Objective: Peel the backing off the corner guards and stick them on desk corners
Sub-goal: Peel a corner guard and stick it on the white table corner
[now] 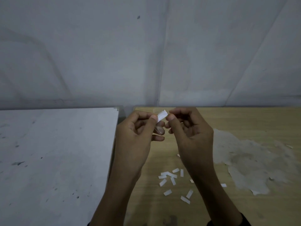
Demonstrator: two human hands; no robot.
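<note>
My left hand [136,136] pinches a small clear corner guard [160,129] between thumb and fingers, above the wooden desk [244,121]. A white backing strip [162,115] sticks up from the guard. My right hand [187,132] is close on the right, thumb and forefinger closed right beside the strip's upper end; whether they grip it I cannot tell. Both hands hover near the gap between the two desks.
A grey-white desk [53,152] lies to the left, with a narrow gap to the wooden one. Several peeled white backing strips [171,178] are scattered on the wood near me. A torn whitish patch [254,162] covers the wood at right. A grey wall stands behind.
</note>
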